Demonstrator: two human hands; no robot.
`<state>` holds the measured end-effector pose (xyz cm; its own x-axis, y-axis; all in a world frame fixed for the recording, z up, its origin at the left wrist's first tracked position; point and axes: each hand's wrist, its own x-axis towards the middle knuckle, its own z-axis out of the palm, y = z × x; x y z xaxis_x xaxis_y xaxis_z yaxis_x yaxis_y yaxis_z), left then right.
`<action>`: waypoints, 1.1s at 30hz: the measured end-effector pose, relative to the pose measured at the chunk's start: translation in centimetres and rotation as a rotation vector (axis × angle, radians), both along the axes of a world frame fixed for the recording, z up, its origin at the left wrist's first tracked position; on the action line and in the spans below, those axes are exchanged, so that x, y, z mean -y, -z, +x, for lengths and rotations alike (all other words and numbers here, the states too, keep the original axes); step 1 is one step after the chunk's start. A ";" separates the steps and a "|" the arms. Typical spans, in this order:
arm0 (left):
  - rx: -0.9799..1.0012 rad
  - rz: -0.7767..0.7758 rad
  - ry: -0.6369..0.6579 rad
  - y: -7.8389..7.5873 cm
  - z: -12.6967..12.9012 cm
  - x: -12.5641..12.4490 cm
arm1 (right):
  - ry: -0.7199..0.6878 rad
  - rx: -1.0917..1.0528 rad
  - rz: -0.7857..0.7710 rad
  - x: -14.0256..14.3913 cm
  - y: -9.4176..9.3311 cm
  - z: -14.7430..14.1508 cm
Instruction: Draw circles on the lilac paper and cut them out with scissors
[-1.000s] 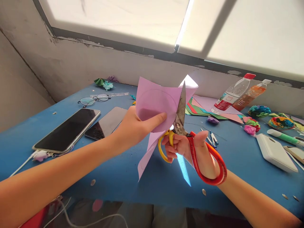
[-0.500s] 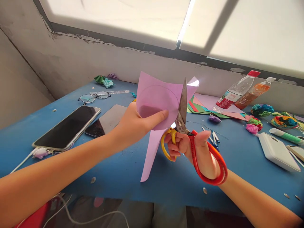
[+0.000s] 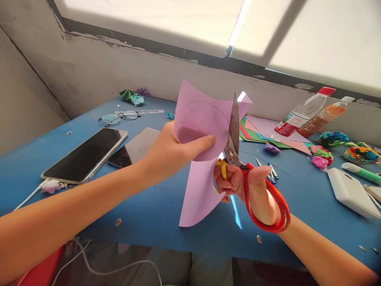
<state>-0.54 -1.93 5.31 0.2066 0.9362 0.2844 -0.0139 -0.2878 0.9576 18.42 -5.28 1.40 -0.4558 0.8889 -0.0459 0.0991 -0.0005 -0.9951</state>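
The paper (image 3: 202,131) hides the left hand's (image 3: 169,153) fingers, all but the thumb, and part of the scissors' (image 3: 238,159) yellow loop. The left arm covers a corner of the nearer phone (image 3: 85,155) and of the tablet (image 3: 135,149). The right edge cuts off the white box (image 3: 353,192) and the green pen (image 3: 361,171). The bottle (image 3: 300,115) label's print is too small to read.

Both forearms are bare to the frame edge, with no sleeves, rings or watch.
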 end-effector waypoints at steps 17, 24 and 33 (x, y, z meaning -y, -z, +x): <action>0.020 -0.036 0.022 -0.4 0.0 0.2 | 0.094 -0.063 0.037 0.6 0.9 0.0; 0.035 -0.050 0.048 -0.5 -0.2 0.1 | 0.147 -0.029 -0.051 0.7 0.7 0.0; 0.051 -0.107 0.054 -0.7 -0.3 0.1 | 0.172 -0.051 -0.048 0.6 0.9 -0.1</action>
<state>-0.88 -2.06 5.98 0.2458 0.9496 0.1944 -0.0757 -0.1811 0.9805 18.28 -5.84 0.50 -0.3002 0.9512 -0.0710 0.0428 -0.0610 -0.9972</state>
